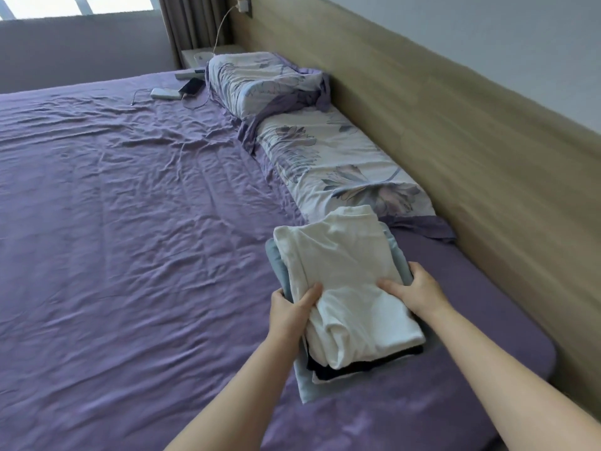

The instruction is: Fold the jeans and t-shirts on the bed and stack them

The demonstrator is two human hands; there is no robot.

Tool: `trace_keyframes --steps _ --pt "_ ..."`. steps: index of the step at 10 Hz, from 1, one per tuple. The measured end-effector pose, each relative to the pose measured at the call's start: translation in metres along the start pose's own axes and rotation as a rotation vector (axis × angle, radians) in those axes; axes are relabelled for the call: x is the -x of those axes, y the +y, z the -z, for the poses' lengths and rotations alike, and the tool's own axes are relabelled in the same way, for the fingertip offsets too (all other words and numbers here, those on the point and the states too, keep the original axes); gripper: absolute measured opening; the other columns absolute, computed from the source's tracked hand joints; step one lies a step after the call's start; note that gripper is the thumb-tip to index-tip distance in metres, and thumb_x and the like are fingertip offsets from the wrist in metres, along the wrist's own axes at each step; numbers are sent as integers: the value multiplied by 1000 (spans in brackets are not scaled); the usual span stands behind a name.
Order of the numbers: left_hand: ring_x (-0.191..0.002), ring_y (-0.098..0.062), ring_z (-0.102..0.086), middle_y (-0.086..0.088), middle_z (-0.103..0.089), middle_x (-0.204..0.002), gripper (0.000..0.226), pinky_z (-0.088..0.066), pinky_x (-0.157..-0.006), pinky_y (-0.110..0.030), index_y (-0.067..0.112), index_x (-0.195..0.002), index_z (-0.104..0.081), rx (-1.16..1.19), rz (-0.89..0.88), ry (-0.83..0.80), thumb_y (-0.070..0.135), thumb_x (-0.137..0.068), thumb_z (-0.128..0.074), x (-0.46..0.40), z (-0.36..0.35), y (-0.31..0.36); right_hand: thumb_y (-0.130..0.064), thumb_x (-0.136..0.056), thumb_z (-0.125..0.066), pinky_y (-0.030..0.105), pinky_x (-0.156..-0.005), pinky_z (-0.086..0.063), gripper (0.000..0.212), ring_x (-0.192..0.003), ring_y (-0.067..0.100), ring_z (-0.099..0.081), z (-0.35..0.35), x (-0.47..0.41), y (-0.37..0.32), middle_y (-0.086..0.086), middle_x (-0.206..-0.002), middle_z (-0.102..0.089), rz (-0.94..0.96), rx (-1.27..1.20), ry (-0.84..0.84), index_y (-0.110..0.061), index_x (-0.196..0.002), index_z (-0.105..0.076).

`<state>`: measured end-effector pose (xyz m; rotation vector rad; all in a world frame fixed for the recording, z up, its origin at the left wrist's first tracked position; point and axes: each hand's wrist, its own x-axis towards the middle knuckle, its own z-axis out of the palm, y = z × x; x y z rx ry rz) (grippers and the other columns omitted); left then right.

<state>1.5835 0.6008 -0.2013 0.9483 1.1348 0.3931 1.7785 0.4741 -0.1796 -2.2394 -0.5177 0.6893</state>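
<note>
A stack of folded clothes, white cotton t-shirt on top, dark and pale blue layers beneath, sits near the right edge of a bed with a wrinkled purple sheet. The left hand and right hand grip its opposite sides, thumbs on top. The pile looks soft and floppy; supporting it from underneath probably suits best.

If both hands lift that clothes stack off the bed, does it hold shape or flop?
Likely floppy: the white t-shirt on top is soft and creased. The stack looks uneven, so layers may slide. Left hand and right hand gripping opposite sides should help.
</note>
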Motion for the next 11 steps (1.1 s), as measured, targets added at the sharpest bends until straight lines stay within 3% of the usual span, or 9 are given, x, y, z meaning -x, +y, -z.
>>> trace_keyframes --steps 1,2,3,4,7,8,9,10,11 --pt "-91 -14 -63 0 -61 -105 61 -50 -69 -26 15 -113 -44 -21 17 -49 35 -69 -82 3 -33 -13 -38 -71 -78 31 -71 -43 47 -86 16 -56 30 -3 22 -9 -88 -58 -28 37 17 -24 -104 -47" --pt "-94 -17 -64 -3 -63 -110 64 -53 -78 -31 13 -116 -45 -26 41 -112 33 -68 -83 2 -66 -30 -39 -71 -78 32 -70 -43 47 -86 19 -58 58 -11 46 -4 -90 -60 -59 76 29 -21 -105 -51" --pt "-95 -14 -63 -1 -61 -111 68 -52 -76 -27 14 -119 -42 -48 43 -119 33 -68 -83 3 -95 -50 -38 -72 -78 30 -58 -43 46 -77 16 -58 81 -19 68 0 -88 -62 -63 106 31 -17 -105 -53" --pt "-99 -17 -63 -2 -61 -113 73 -53 -86 -34 11 -122 -42 -69 66 -117 34 -67 -83 2 -125 -74 -36 -75 -76 29 -56 -45 44 -78 18 -59 100 -28 94 4 -92 -62 -86 108 6 -16 -106 -53" --pt "-90 -12 -61 3 -59 -104 64 -50 -70 -26 16 -112 -37 -162 78 -46 35 -69 -81 -16 -155 -128 -29 -80 -72 36 -78 -48 42 -94 21 -60 90 -56 163 2 -105 -63 -145 41 -70 -19 -115 -51" --pt "-90 -14 -59 4 -57 -101 61 -50 -76 -33 19 -106 -34 -287 46 -18 41 -70 -79 -26 -156 -132 -33 -82 -69 44 -89 -48 46 -103 27 -59 82 -61 170 6 -113 -63 -157 79 -86 -16 -120 -50" --pt "-85 -14 -57 7 -55 -93 61 -50 -85 -42 19 -103 -34 -461 45 26 51 -70 -74 -26 -156 -131 -52 -81 -62 47 -99 -40 71 -120 32 -49 74 -60 166 9 -130 -52 -233 414 -5 -18 -137 -35" --pt "-87 -18 -56 4 -54 -95 65 -49 -81 -38 16 -106 -33 -532 99 -3 58 -71 -70 -18 -155 -119 -52 -85 -56 46 -104 -31 76 -130 30 -37 72 -47 144 10 -142 -40 -205 709 113 -16 -143 -22" --pt "-93 -20 -57 0 -57 -105 66 -49 -80 -36 11 -119 -39 -639 74 -3 56 -77 -61 -1 -147 -100 -45 -90 -50 46 -109 -26 67 -135 26 -31 72 -27 120 6 -148 -33 -48 826 131 -16 -143 -21"
